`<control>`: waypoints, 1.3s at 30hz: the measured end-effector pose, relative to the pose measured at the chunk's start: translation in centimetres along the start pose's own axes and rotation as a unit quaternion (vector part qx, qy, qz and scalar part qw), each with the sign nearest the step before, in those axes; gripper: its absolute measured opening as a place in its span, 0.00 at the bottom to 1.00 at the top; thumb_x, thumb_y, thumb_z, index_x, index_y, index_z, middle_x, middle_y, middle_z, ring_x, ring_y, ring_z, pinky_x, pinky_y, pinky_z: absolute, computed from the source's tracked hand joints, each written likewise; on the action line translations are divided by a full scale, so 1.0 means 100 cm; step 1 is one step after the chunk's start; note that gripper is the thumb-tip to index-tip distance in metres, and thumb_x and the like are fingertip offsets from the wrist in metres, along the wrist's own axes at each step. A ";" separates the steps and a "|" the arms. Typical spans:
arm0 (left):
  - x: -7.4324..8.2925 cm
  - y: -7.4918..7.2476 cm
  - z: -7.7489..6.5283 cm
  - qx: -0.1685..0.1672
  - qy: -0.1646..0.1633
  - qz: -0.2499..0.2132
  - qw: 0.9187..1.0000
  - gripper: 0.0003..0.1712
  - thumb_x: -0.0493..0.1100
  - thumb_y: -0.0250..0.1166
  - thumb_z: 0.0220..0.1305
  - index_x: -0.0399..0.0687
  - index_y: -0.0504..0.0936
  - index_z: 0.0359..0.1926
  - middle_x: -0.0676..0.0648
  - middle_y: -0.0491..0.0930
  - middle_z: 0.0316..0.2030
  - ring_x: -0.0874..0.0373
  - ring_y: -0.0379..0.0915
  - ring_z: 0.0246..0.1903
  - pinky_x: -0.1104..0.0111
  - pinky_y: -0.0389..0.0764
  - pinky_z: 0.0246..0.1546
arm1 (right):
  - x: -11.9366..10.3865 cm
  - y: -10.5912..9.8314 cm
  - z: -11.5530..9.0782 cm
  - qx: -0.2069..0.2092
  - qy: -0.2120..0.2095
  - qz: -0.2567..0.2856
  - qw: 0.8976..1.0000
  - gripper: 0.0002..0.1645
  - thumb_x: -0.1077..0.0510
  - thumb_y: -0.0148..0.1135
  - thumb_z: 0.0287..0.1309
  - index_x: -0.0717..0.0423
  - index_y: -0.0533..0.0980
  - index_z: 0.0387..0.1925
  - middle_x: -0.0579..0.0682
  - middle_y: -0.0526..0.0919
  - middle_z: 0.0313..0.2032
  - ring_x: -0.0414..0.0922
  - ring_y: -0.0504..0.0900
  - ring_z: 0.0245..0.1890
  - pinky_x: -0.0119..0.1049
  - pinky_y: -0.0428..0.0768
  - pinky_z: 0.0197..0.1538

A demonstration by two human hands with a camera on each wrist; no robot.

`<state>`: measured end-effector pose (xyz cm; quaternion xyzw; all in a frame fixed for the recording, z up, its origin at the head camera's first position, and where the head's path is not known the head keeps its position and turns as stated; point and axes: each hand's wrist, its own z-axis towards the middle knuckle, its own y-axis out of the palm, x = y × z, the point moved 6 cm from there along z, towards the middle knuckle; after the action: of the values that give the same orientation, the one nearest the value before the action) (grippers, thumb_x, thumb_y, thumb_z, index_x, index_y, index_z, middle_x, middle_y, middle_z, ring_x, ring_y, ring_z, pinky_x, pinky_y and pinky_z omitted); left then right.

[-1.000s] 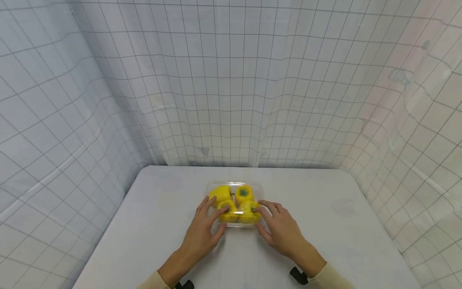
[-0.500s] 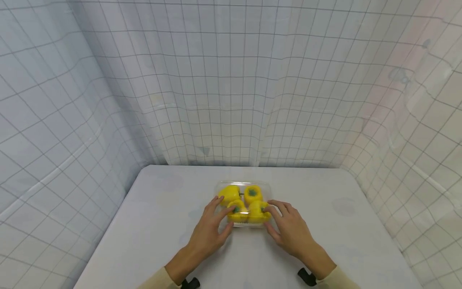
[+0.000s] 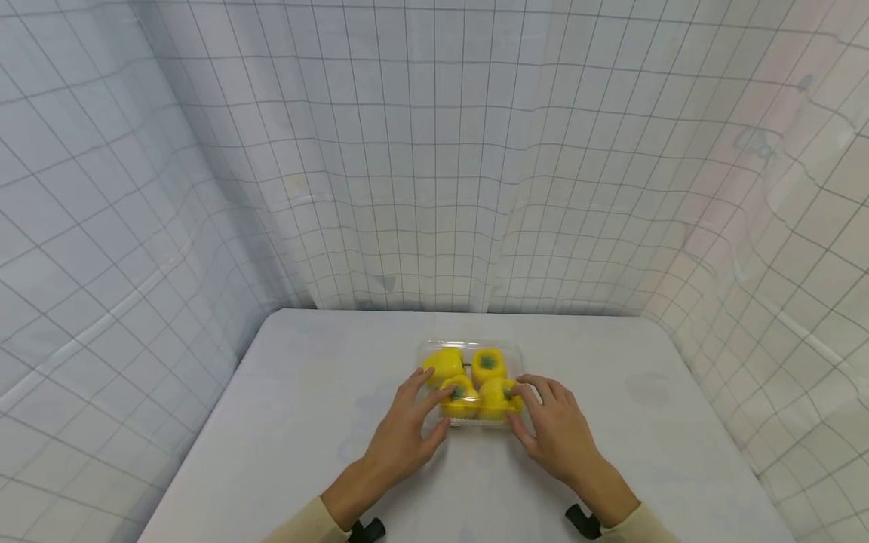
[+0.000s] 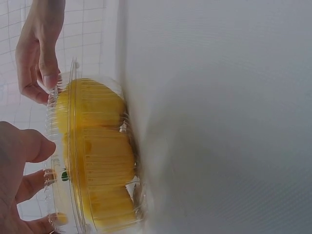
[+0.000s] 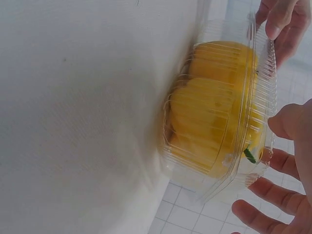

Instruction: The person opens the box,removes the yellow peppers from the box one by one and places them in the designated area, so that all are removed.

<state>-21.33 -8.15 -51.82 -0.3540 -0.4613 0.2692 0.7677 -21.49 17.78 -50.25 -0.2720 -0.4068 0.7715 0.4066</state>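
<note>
A clear plastic clamshell container [image 3: 475, 424] stands on the table with several yellow bell peppers [image 3: 444, 365] inside; green stem ends show on some. My left hand [image 3: 400, 434] holds its left front corner, thumb at the front rim and bent fingers over the lid. At the right front corner my right hand [image 3: 558, 430] holds it likewise, thumb in front and fingers along the side and top. The ribbed lid lies over the peppers in both wrist views, where the thumbs [image 4: 39, 146] sit at the lid's edge. The fingertips are partly hidden behind the plastic.
The white table [image 3: 271, 422] reaches back to a white gridded curtain [image 3: 434, 188], which also hangs at both sides. Black wrist camera mounts [image 3: 581, 520] sit by the cream sleeves [image 3: 308, 524].
Both hands and the container of bell peppers have shifted to the right along the table. The hold at the two front corners looks the same.
</note>
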 end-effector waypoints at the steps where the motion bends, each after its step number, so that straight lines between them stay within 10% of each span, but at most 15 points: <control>1: 0.000 0.000 0.000 -0.001 0.000 -0.001 1.000 0.30 0.44 0.77 0.80 0.57 0.85 0.79 0.38 0.67 0.89 0.34 0.59 0.91 0.37 0.79 0.82 | 0.000 0.000 0.000 -0.001 0.002 0.001 1.000 0.23 0.48 0.84 0.69 0.48 0.84 0.59 0.55 0.87 0.66 0.63 0.87 0.64 0.66 0.90 0.64; 20: -0.007 -0.005 -0.002 0.034 0.016 -0.058 0.998 0.32 0.38 0.79 0.76 0.46 0.85 0.78 0.33 0.63 0.90 0.27 0.61 0.89 0.39 0.82 0.78 | -0.006 0.004 0.004 -0.007 -0.001 0.009 1.000 0.29 0.45 0.84 0.69 0.48 0.85 0.65 0.59 0.85 0.70 0.65 0.85 0.68 0.68 0.88 0.69; 39: -0.037 -0.002 -0.008 -0.002 -0.110 -0.145 0.983 0.49 0.41 0.77 0.80 0.38 0.63 0.91 0.30 0.71 0.83 0.38 0.86 0.70 0.53 0.96 0.61 | -0.040 0.022 0.027 -0.013 -0.084 0.044 0.995 0.37 0.45 0.87 0.67 0.46 0.83 0.73 0.58 0.82 0.77 0.63 0.84 0.73 0.61 0.88 0.73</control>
<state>-22.15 -11.27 -53.84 -0.2529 -0.5899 0.1910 0.7427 -22.28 12.54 -50.37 -0.2288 -0.4369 0.8034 0.3335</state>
